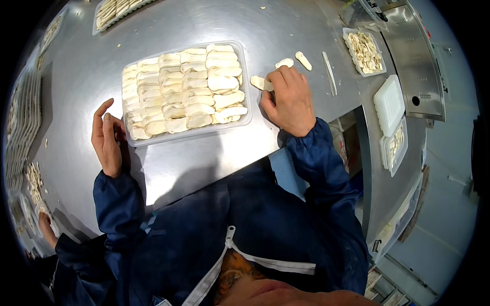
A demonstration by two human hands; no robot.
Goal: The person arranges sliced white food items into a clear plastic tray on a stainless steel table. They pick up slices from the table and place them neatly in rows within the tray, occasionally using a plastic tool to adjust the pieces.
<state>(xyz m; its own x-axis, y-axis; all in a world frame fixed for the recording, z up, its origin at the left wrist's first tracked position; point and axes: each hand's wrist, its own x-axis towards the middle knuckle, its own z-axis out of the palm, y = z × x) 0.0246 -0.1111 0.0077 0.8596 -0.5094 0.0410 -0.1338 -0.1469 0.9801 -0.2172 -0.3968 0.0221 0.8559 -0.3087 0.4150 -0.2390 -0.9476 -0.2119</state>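
A clear plastic tray (247,114) lies on the steel table before me, filled with overlapping rows of pale dried slices (199,100), possibly mushroom. My left hand (109,139) is beside the tray's left edge, fingers apart and holding nothing visible. To the right of the tray, my right hand (289,99) rests low over the table, fingertips at a loose pale slice (259,83); whether it grips the slice is hidden. Another slice (284,63) lies just beyond those fingers, and one more (303,61) is farther right. White tweezers (329,73) lie to the right of them.
At right are a tray of small pieces (363,51), a white ribbed tray (389,105) and a steel appliance (415,59). Another filled tray (100,28) stands at the far left. Stacked trays (25,111) and a co-worker's hand (46,229) are along the left side.
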